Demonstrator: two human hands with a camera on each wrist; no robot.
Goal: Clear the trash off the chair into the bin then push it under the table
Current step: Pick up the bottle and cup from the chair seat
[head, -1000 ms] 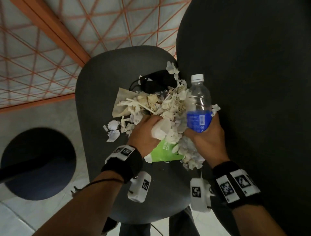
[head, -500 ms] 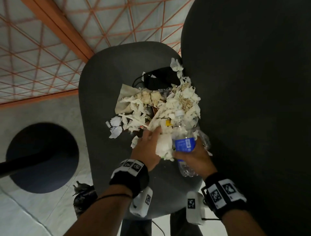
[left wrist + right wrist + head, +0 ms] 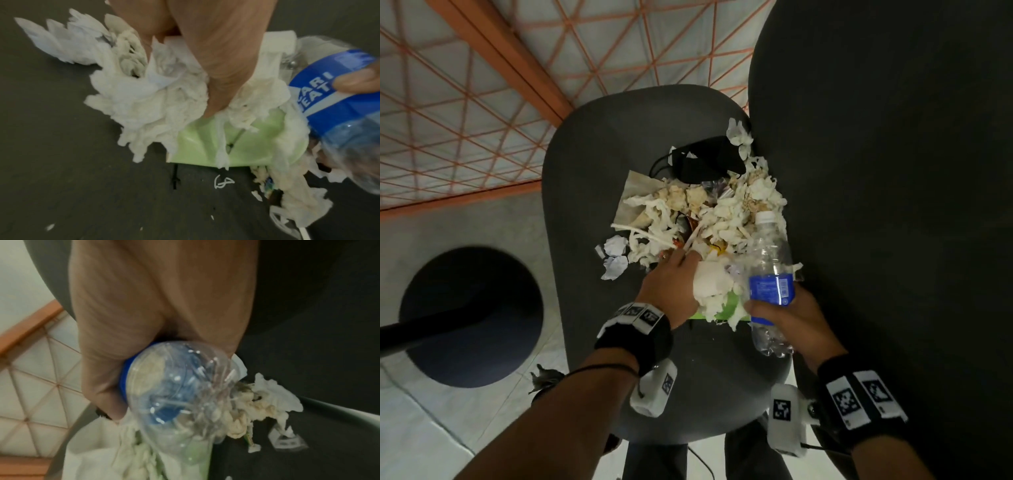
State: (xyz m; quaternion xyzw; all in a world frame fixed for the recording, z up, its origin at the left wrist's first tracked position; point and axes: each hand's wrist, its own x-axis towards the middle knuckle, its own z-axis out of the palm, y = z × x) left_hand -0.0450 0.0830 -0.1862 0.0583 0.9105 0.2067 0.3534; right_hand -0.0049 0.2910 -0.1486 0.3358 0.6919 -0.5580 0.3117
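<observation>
On the dark grey chair seat [image 3: 592, 205] lies a heap of torn white tissue [image 3: 722, 212] with a black face mask [image 3: 705, 161] at its far end and a green packet [image 3: 726, 308] at its near end. My left hand [image 3: 674, 277] is dug into the near side of the heap, its fingers curled round a wad of tissue [image 3: 144, 97]. My right hand [image 3: 794, 315] grips a clear plastic bottle [image 3: 770, 263] round its blue label, white cap pointing away. The bottle's crumpled base [image 3: 179, 386] points at the right wrist camera.
The chair's black backrest [image 3: 893, 205] fills the right side, close to my right hand. On the floor at the left is a dark round shape [image 3: 469, 315] crossed by a black bar; whether it is the bin I cannot tell. Tiled floor with orange lines [image 3: 465, 102] lies beyond.
My right hand has drawn the bottle back from the heap toward the seat's near edge and tilted it. My left hand stays in the tissue, slightly nearer to me.
</observation>
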